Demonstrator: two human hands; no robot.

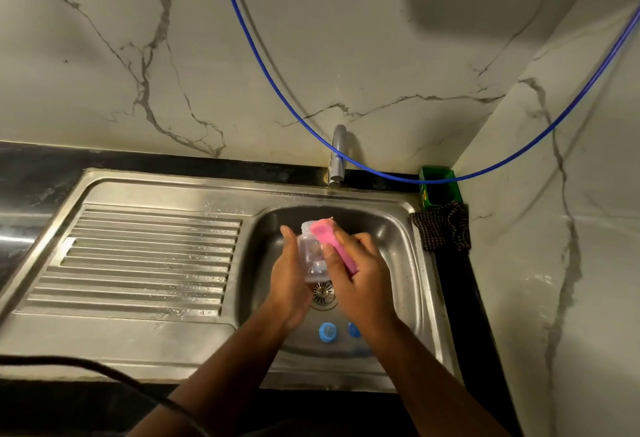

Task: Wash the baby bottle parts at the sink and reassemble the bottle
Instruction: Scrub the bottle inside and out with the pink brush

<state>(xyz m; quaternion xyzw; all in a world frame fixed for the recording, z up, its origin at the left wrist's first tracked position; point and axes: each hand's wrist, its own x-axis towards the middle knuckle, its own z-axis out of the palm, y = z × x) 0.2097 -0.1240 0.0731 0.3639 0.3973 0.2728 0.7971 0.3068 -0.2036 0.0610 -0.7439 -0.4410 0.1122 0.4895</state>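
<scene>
I see the steel sink point(412, 263) first. Over its basin my left hand point(289, 284) grips the clear bottle point(311, 253), while my right hand point(360, 277) pinches a pink sponge point(334, 242) against it. A blue ring point(327, 332) lies below.

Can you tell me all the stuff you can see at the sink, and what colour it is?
Bottle: one, clear, held over the basin.
Sponge: one, pink, against the bottle.
Bottle parts: two, blue, in the basin near the front.
Sink: one, steel, with ribbed drainboard left of the basin.
Tap: one, grey, behind the basin.
Hose: one, blue, hanging along the wall.
Box: one, green, in the corner.
Cloth: one, dark checked, right of the sink.
Hands: left hand holds the bottle, right hand holds the sponge.
</scene>
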